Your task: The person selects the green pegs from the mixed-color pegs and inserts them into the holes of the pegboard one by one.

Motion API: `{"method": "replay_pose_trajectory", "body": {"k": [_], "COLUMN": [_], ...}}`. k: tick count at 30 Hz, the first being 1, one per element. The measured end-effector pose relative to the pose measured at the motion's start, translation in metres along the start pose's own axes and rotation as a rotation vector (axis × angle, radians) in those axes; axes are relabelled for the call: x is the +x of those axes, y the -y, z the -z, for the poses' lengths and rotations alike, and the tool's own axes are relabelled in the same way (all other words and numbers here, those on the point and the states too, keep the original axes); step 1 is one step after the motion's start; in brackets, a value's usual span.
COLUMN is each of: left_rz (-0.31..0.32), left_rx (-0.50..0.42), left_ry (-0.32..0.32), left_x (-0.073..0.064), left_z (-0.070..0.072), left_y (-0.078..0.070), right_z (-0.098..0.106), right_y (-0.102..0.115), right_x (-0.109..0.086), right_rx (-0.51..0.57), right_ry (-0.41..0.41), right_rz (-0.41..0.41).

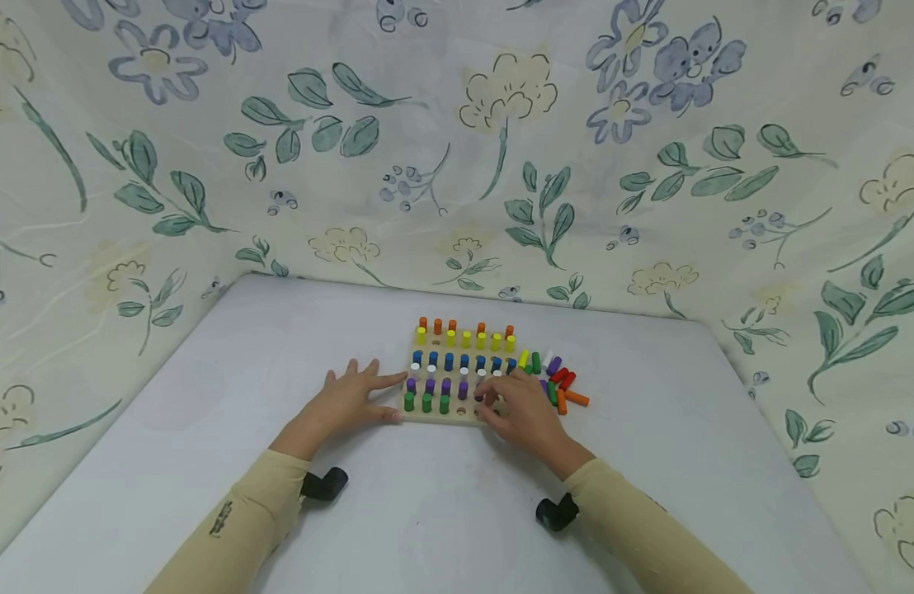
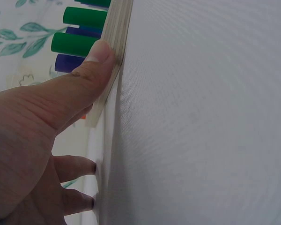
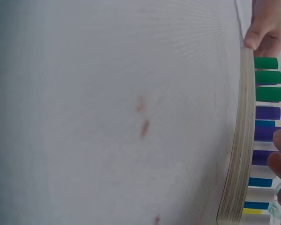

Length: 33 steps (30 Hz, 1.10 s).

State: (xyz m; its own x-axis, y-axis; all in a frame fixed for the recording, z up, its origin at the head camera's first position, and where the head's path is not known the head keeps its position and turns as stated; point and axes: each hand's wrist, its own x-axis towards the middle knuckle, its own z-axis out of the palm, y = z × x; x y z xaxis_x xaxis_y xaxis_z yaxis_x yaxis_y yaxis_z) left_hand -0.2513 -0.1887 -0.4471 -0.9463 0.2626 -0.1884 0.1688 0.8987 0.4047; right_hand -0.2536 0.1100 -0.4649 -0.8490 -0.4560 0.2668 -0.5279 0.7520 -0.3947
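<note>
A wooden pegboard (image 1: 451, 419) carries rows of orange, yellow, blue, white, purple and green pegs. My left hand (image 1: 351, 403) lies at its left side with fingers spread. In the left wrist view the thumb (image 2: 91, 65) touches the board's edge beside a green peg (image 2: 72, 43). Over the purple row, my right hand (image 1: 524, 411) has its thumb and fingers bent together. In the right wrist view its fingertips (image 3: 280, 166) pinch a purple peg (image 3: 261, 157) standing at the board. The right hand partly hides the board's right end.
Loose pegs lie in a pile right of the board, including a red peg (image 1: 567, 380), an orange peg (image 1: 577, 398) and a green peg (image 1: 535, 363). A white cloth covers the table (image 1: 427, 511). A flowered curtain (image 1: 457, 165) stands behind.
</note>
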Motion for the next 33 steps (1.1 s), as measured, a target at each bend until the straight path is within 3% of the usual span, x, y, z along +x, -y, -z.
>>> {"method": "replay_pose_trajectory", "body": {"k": [20,33], "left_rz": [0.001,-0.001], "left_rx": [-0.007,-0.005], "left_ry": [0.001,0.004], "left_x": [-0.002,-0.003], "left_z": [-0.001,0.001], "left_y": [0.001,-0.001], "right_z": [0.007,0.015], "right_y": [-0.005,-0.010], "right_x": [-0.008,-0.014], "right_rx": [0.001,0.021], "right_ry": [0.012,-0.023], "right_rz": [-0.043,-0.071]}}
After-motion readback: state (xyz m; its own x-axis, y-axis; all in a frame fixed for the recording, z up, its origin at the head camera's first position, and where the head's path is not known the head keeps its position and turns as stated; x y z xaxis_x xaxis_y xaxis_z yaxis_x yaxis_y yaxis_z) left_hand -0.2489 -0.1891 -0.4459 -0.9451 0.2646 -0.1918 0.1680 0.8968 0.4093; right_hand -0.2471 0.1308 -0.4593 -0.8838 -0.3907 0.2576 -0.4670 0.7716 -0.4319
